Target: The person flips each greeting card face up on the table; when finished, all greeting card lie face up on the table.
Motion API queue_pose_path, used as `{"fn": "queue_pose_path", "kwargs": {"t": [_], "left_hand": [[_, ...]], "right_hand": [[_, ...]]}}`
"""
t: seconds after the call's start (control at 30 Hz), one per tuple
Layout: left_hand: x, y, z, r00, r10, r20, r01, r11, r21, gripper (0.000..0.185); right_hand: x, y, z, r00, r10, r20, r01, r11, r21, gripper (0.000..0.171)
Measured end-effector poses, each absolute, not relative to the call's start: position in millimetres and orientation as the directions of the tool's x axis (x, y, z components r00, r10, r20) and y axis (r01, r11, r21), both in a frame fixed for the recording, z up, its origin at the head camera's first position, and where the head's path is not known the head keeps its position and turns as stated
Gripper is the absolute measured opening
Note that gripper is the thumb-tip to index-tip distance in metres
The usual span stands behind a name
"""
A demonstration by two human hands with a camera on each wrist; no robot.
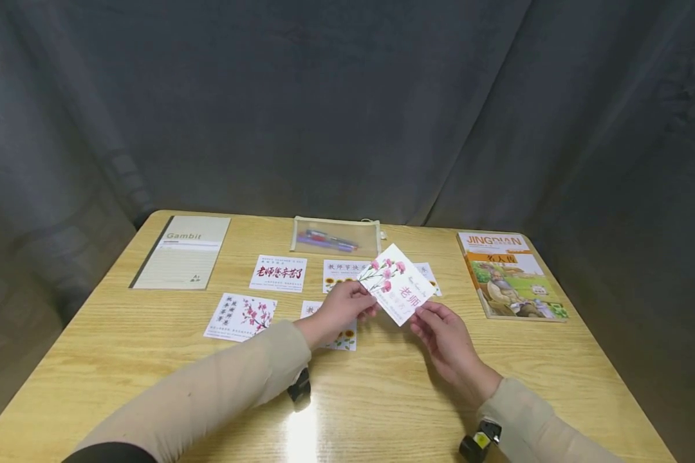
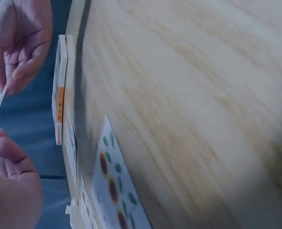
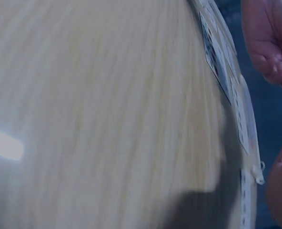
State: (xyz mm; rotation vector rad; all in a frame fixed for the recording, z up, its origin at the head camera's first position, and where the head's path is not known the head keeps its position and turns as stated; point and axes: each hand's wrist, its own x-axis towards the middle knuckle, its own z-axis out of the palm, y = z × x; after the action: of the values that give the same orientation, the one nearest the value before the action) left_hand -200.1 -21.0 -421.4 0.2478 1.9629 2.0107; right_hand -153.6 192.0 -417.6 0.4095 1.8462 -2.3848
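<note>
- A person seated at a wooden table (image 1: 150, 360) holds a white greeting card with pink flowers (image 1: 398, 283) up off the surface, its printed face turned toward the head camera, apparently so it can be read.
- The left hand (image 1: 338, 311) pinches the card's near-left edge between thumb and curled fingers; the right hand (image 1: 443, 337) pinches its lower right corner with its fingertips, so the card hangs tilted between the two hands.
- The left wrist view shows the card edge-on as a thin white strip, nipped by fingertips (image 2: 15, 78) of the opposite hand; the right wrist view is mostly blurred tabletop and adds little about the grip.
- The card is held above the middle of the table, over a spread of other cards lying flat: a red-lettered card (image 1: 278, 273), a plum-blossom card (image 1: 240, 316), a sunflower card in the back row (image 1: 340, 272), another sunflower card (image 1: 343, 339) partly under the left hand, and one more card (image 1: 429, 276) mostly hidden behind the raised one.
- A mesh pencil pouch (image 1: 336, 236) with pens inside lies at the back, directly beyond the raised card.
- A notebook marked "Gambit" (image 1: 182, 251) lies well apart at back left; an illustrated book (image 1: 509, 274) lies at back right.
- Nothing stands between the hands and the card; the flat cards sit close beneath it, and a dark curtain (image 1: 347, 103) closes off the background.
</note>
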Motion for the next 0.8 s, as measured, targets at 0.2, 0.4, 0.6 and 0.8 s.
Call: {"fn": "queue_pose_path", "kwargs": {"t": [0.2,0.4,0.6,0.8], "left_hand": [[-203.9,-29.6,-423.6,-0.966,0.248,-0.069,-0.057,0.057,0.997,0.031],[-202.4,-33.1,-422.6,-0.958,0.283,-0.037,0.041,0.264,0.964,0.033],[-189.8,-24.2,-426.7,-0.923,0.364,-0.129,-0.018,0.293,0.956,0.039],[-182.1,-15.3,-431.2,-0.895,0.383,-0.23,-0.12,0.29,0.95,0.055]], "right_hand": [[-161.5,206.5,-415.0,-0.978,0.027,-0.207,0.203,-0.11,-0.973,0.005],[-167.5,221.0,-416.7,-0.979,-0.021,-0.201,0.198,0.098,-0.975,0.013],[-173.4,234.1,-424.3,-0.979,0.018,-0.205,0.201,0.302,-0.932,0.026],[-175.5,245.9,-427.4,-0.964,-0.034,-0.263,0.22,0.453,-0.864,0.031]]}}
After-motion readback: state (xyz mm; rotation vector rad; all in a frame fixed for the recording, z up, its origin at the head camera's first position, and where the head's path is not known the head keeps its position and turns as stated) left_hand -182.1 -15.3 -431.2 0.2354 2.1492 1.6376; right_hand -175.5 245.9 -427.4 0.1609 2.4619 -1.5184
